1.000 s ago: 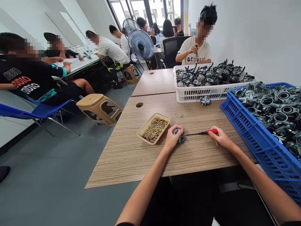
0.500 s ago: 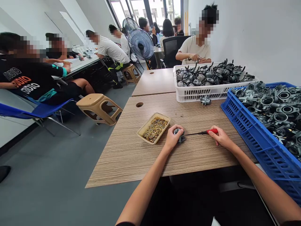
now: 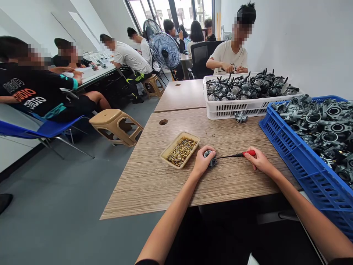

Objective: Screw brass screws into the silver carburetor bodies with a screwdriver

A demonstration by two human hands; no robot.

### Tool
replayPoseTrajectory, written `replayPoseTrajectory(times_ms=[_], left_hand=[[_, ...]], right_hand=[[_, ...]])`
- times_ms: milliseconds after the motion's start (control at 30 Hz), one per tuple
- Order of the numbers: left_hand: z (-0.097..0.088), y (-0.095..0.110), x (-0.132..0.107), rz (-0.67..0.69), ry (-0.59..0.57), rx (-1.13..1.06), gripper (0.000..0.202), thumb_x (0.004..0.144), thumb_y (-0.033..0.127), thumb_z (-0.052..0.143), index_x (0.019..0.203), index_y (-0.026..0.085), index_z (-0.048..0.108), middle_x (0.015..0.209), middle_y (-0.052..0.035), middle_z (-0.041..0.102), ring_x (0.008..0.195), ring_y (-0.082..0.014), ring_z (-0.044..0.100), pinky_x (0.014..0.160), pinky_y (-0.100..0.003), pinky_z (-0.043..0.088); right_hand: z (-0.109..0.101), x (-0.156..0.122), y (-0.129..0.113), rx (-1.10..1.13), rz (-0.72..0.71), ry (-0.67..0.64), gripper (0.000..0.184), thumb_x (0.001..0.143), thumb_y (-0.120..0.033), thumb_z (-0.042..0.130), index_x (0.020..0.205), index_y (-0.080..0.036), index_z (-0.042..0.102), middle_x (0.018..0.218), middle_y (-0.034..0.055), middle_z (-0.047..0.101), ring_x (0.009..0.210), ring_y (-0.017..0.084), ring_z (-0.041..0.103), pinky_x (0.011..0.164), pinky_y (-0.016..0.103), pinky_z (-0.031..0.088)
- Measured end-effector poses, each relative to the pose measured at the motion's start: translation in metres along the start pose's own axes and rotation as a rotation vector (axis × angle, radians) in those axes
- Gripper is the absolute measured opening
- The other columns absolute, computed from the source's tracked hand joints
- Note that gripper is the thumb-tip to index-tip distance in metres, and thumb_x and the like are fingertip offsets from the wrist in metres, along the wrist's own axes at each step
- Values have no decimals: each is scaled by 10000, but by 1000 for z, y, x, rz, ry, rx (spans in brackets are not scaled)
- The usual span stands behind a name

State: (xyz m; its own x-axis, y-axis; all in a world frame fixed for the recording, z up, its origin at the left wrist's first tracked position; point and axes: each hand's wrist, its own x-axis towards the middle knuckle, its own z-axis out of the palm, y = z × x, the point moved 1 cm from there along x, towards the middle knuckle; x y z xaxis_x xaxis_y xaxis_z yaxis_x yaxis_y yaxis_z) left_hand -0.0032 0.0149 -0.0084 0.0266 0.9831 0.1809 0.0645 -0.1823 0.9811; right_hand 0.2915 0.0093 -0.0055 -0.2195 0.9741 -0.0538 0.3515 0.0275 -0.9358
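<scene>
My left hand [image 3: 202,162] is wrapped round a small grey metal carburetor part [image 3: 211,159] that rests on the wooden table [image 3: 176,184]. My right hand [image 3: 257,162] grips the red handle of a thin screwdriver [image 3: 239,155], whose black shaft lies level and points left into the part. A tan tray of small brass screws [image 3: 180,150] sits just left of my left hand.
A blue crate of grey carburetor bodies [image 3: 300,156] stands at the right edge. A white crate of assembled carburetors [image 3: 237,107] sits behind, with one loose part [image 3: 241,117] in front. A person works opposite; others sit at the left. A fan [image 3: 164,50] and a tan stool [image 3: 117,127] stand on the floor.
My hands and the screwdriver hold almost the same place. The person opposite has lowered a raised hand to the table.
</scene>
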Motion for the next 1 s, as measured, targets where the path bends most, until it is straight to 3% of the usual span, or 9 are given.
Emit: replayPoseTrajectory(times_ms=[1000], left_hand=[[0, 1, 0, -22, -12, 49, 230, 794, 439, 693, 802, 209, 688, 755, -8, 661, 698, -153, 566, 688, -277, 490]], right_hand=[[0, 0, -4, -4, 12, 1, 488, 888, -715, 685, 875, -256, 522, 549, -102, 416, 367, 106, 413, 348, 252, 378]])
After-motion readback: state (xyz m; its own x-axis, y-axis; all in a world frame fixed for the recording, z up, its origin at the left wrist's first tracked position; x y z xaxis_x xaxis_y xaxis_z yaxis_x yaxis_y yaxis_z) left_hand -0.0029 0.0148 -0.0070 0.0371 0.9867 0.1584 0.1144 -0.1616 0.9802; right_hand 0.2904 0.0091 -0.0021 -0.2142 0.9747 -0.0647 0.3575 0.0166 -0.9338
